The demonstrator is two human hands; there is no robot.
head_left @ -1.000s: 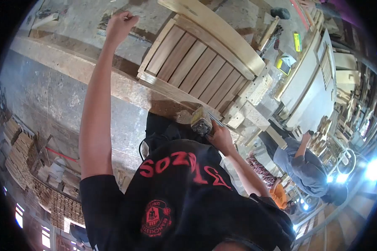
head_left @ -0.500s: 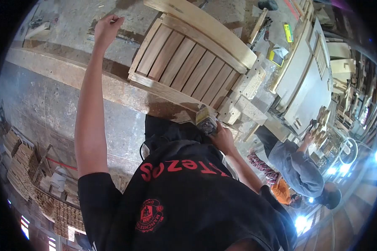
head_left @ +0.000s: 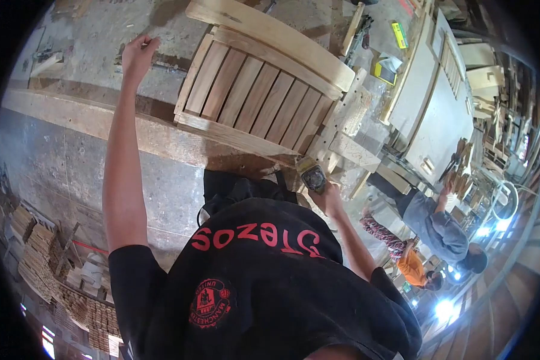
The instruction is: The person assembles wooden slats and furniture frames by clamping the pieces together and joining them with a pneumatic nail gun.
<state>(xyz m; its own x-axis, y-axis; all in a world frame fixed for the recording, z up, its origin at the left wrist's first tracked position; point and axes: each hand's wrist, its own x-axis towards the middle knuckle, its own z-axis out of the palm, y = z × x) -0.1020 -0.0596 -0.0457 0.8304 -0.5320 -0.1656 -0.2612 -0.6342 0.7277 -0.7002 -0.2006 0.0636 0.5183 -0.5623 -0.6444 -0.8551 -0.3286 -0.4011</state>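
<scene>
My left hand (head_left: 140, 55) is at the end of a stretched arm, over the workbench left of the slatted panel. Its fingers are curled closed and nothing shows in them. A compact yellow-and-grey hand tool (head_left: 312, 176) with a dark rounded face is in my right hand (head_left: 327, 197), the fingers wrapped round its near end. The tool is by the near right corner of a wooden slatted panel (head_left: 255, 96), which has a light frame and several brown slats. Along the panel's far side runs a curved light board (head_left: 276, 37).
The panel lies on a worn workbench (head_left: 66, 141) with a thick plank (head_left: 72, 108) across it. Yellow boxes (head_left: 399, 36) and large pale boards (head_left: 441, 123) are to the right. Two people, one in grey (head_left: 435, 228) and one in orange (head_left: 411, 268), are at lower right. Wood stacks (head_left: 45, 255) stand at lower left.
The view has shifted, so the panel and bench appear farther left. The tool in my right hand has turned, showing more of its dark face. My left hand stays closed.
</scene>
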